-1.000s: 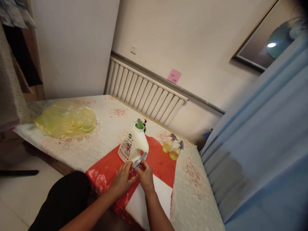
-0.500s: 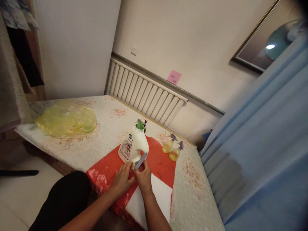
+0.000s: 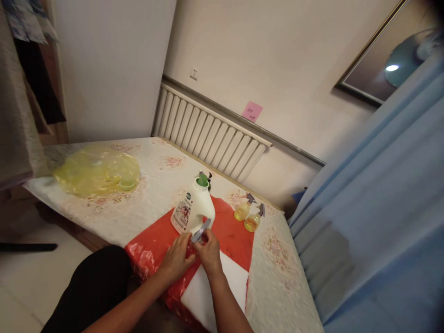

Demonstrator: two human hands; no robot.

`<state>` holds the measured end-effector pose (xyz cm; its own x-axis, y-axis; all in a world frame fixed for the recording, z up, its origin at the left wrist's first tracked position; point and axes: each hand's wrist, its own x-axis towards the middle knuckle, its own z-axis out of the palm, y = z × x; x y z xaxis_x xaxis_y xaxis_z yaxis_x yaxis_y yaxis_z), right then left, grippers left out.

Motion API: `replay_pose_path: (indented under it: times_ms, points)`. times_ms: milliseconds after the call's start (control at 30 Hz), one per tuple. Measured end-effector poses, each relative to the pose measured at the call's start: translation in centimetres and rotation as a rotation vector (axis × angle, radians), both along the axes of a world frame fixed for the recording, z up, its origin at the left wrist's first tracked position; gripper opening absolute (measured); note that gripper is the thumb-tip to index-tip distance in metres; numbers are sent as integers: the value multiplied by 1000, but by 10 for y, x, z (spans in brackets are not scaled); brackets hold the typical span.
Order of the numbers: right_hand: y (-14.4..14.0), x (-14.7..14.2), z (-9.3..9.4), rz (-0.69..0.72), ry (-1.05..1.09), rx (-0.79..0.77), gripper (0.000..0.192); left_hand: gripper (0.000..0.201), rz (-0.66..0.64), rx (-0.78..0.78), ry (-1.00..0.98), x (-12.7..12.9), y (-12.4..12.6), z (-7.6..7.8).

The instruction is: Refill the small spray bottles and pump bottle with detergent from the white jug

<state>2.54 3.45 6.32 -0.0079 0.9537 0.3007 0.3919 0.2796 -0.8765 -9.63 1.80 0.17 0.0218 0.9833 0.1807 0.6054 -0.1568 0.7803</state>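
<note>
Nearest the camera: dark trouser knee (image 3: 100, 282) at lower left, both forearms reaching forward over the table edge.

Left hand (image 3: 176, 260) wraps a small bottle (image 3: 191, 249) with reddish contents; fingers curled round its body, bottle mostly hidden behind them. Right hand (image 3: 209, 252) is closed on the bottle's top, where a grey spray trigger (image 3: 201, 230) sticks up and away at a slant. The bottle sits just above the red plastic sheet (image 3: 232, 238), beside a white sheet (image 3: 222, 286) at the near edge.

Handling, as judged: small and light, rigid plastic, liquid inside, likely slick if wet. Best gripped round the body with one hand and at the collar under the trigger with the other; the trigger lever itself looks thin and a poor place to pull.

Just behind the hands: white detergent jug (image 3: 194, 210), green spout, upright. Further right: two small spray bottles (image 3: 248, 217) of yellow liquid, side by side. Far left on the flowered tablecloth (image 3: 152, 189): a yellow plastic bag (image 3: 97, 171). Beyond: radiator (image 3: 208, 134), pink note (image 3: 252, 111) on the wall.
</note>
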Motion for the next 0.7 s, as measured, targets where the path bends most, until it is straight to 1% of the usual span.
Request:
replay_pose_path:
  times_ms: [133, 200, 267, 367, 433, 500, 600, 700]
  points:
    - [1, -4, -2, -93, -38, 19, 17, 61, 0, -4, -2, 0, -1, 1]
    - [0, -5, -3, -114, -51, 13, 20, 61, 1, -4, 1, 0, 0, -1]
    - [-1, -5, -3, -87, -43, 11, 23, 60, -4, 9, 4, 0, 1, -4]
    - [-3, -1, -2, 3, -58, 48, 26, 57, -15, 34, -5, 0, 3, -9]
    - [-4, 3, -2, 61, -74, 56, 24, 57, -21, 51, -7, 0, 4, -11]
    - [-3, 5, -3, 88, -67, 35, 21, 58, -25, 62, 2, 0, 4, -12]
    - [0, 4, -6, 56, -46, -2, 16, 59, -32, 36, 20, -1, 3, -9]
    - [2, 1, -6, -1, -27, -35, 20, 60, -36, 12, 27, -2, 2, -7]
